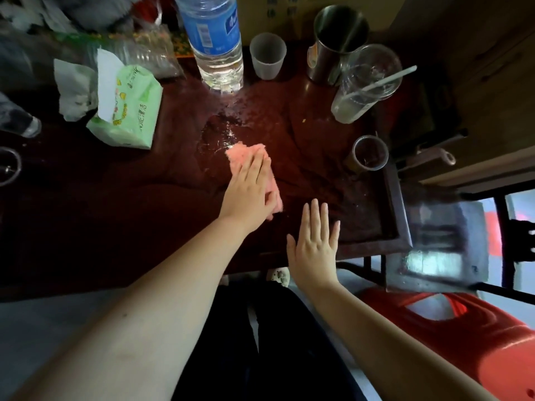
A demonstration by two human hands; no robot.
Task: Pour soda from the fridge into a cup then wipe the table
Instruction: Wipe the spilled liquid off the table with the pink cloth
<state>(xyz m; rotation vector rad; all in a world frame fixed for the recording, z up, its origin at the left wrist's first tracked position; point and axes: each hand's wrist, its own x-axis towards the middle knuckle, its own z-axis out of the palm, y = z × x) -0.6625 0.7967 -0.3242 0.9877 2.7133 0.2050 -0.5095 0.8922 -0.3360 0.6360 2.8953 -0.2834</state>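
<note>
My left hand (pixel 249 195) lies flat on a pink cloth (pixel 246 153), pressing it onto the dark red table (pixel 115 215) at the near edge of a wet puddle (pixel 223 131). My right hand (pixel 315 244) rests flat and open on the table near its front edge, fingers apart, holding nothing. A small clear cup (pixel 369 153) stands to the right of the cloth. A frosted plastic cup (pixel 267 56) stands at the back.
A large water bottle (pixel 215 39) stands behind the puddle. A steel mug (pixel 335 41) and a tilted clear cup with a straw (pixel 364 82) sit at the back right. A green tissue pack (pixel 127 108) lies on the left. A red plastic stool (pixel 463 337) is beside the table's right edge.
</note>
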